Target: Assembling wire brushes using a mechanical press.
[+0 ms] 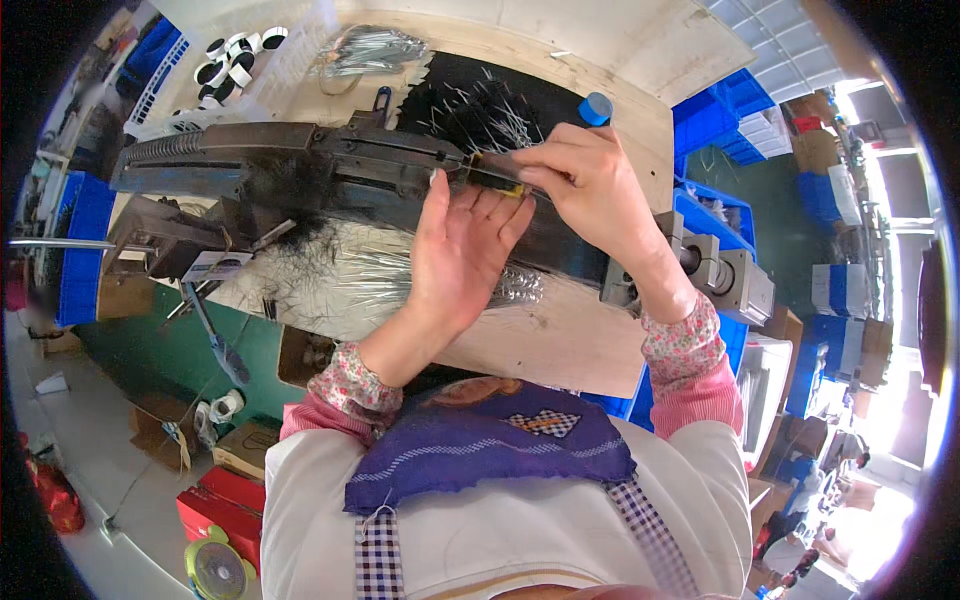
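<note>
A long, dark metal machine (380,165) lies across the bench in front of me, and both my hands are at its right part. My left hand (460,240) is palm up with thumb and fingers apart; its fingertips reach the machine's edge beside a small yellow-edged part (497,183). My right hand (585,180) comes over from the right, thumb and forefinger pinched together just beside that part. What the pinch holds is too small or hidden to make out. Thin metal wire pieces (375,275) lie under and beside my left hand.
Behind the machine, a black cloth (425,95) bears scattered wires, with a wire bundle (370,50) farther back. A white basket (190,120) holds black-and-white rolls. A blue cap (595,108) stands at the back right. A metal fixture (715,265) juts from the machine's right end.
</note>
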Motion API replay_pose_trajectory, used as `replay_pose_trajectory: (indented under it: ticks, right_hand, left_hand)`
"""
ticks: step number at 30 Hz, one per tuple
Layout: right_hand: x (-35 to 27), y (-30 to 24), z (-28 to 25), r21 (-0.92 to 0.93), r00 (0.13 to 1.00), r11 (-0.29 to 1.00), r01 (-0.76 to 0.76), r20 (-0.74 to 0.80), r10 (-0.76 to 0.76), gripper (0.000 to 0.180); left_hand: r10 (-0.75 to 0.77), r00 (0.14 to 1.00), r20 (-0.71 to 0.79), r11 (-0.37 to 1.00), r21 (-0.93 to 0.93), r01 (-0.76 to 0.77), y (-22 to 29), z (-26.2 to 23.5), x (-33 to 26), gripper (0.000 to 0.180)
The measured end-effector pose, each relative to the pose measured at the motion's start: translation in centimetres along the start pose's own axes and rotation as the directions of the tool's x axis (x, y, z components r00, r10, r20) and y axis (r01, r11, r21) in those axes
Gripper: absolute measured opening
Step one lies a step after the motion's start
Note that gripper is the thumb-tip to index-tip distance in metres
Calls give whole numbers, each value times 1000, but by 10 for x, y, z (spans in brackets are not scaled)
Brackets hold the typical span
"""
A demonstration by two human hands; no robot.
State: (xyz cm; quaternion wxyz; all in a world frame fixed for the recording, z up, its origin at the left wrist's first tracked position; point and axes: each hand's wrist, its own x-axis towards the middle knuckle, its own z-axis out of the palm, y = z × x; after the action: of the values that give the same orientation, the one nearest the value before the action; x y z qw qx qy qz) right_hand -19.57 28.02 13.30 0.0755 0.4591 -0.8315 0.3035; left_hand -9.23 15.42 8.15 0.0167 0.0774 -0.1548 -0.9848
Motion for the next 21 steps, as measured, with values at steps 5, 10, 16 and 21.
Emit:
replay_pose_trajectory:
  ticks: [5,10,16,21]
  right_hand:
    - [-3,-3,-8,-105,999,993,50,10,-50,13]
    - [-9,-3,-8,-177,997,982,67,-27,-72,15]
    - [-12,-23,0,-169,983,981,92,-142,-117,10]
    - [-16,-42,-12,-289,996,954,-82,-57,68,14]
  left_hand:
    - [-20,1000,-21,1000,-4,20,4,6,0,61]
    - [-41,998,-46,999,-16,40,5,11,0,61]
    - [-71,990,126,992,-96,83,7,-7,-1,58]
    - [-15,1000,0,1000,-8,15,13,2,-5,54]
